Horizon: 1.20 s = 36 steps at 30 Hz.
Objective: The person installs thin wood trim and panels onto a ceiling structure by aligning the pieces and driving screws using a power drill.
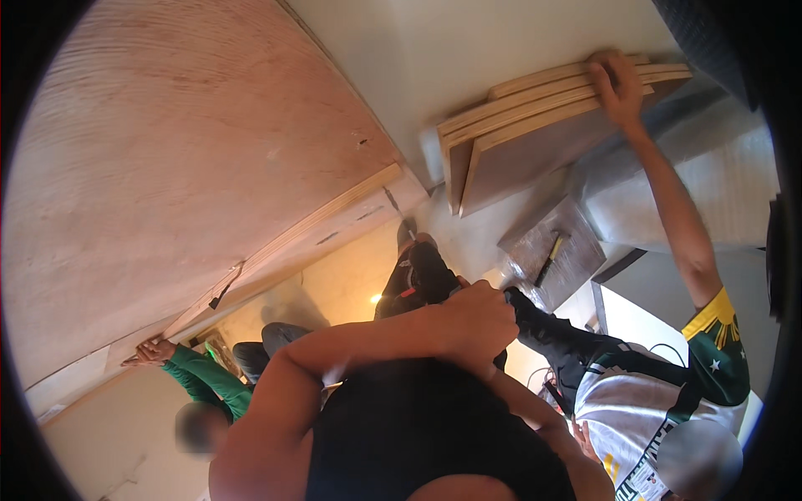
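My left hand point(484, 321) is closed in front of my chest, my bent left forearm crossing from the left. My right forearm point(530, 411) comes up from the lower right and meets it. The right hand is mostly hidden where the two overlap, so its fingers do not show. Just beyond my left hand is a black object point(430, 271) with a small red mark; its kind is unclear, and whether I hold it is hidden.
A large plywood panel point(192, 134) spans the left. There, a person in green sleeves rests their hands point(152, 352) at its edge. At right, another person's hand point(620, 90) grips stacked wooden boards point(535, 142). A yellow-and-black tool point(551, 255) lies on a wrapped brown board point(576, 271).
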Tool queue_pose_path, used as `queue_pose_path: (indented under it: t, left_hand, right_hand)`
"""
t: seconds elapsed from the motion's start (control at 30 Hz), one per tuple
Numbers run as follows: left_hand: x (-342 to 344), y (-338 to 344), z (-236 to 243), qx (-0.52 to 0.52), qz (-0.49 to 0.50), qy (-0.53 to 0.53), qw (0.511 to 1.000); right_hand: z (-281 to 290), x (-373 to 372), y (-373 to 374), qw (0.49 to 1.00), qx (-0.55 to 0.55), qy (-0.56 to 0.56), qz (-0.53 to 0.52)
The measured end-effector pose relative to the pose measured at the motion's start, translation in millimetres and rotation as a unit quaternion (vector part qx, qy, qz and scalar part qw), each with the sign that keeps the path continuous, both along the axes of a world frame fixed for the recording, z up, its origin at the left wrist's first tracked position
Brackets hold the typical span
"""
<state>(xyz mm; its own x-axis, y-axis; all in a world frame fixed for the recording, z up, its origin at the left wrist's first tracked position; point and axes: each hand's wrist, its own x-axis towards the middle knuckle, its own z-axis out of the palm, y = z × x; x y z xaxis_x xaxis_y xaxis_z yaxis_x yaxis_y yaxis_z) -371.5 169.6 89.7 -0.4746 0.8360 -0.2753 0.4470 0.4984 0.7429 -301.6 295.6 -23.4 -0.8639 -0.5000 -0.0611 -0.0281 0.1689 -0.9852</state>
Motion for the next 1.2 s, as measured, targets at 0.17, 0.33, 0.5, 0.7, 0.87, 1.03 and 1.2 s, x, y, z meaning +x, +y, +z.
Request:
queue_pose_path:
  t: [0.17, 0.33, 0.5, 0.7, 0.87, 1.03, 1.2]
  left_hand:
    - [-6, 2, -5, 0.038, 0.028, -0.016, 0.999]
    - [-14, 1, -3, 0.093, 0.040, -0.011, 0.995]
    - [-20, -2, -6, 0.104, 0.035, -0.025, 0.994]
    - [-9, 7, -3, 0.130, -0.015, -0.022, 0.991]
    - [-12, -1, -7, 0.143, 0.007, -0.009, 0.990]
    - [-12, -8, -4, 0.168, 0.064, 0.073, 0.981]
    - [-15, 12, 35, 0.113, 0.157, 0.171, 0.966]
  right_hand:
    - [2, -7, 1, 1.000, 0.021, 0.011, 0.010]
    - [4, -9, 0, 0.999, 0.037, 0.019, 0.012]
    - [3, -14, -4, 0.998, 0.051, 0.018, 0.019]
    - [-2, -19, 8, 0.998, 0.047, 0.032, -0.010]
    - [-11, -19, 4, 0.998, 0.032, 0.052, 0.004]
    - [-1, -44, 28, 0.982, -0.001, 0.181, 0.057]
    - [1, -75, 45, 0.981, -0.081, 0.163, 0.067]
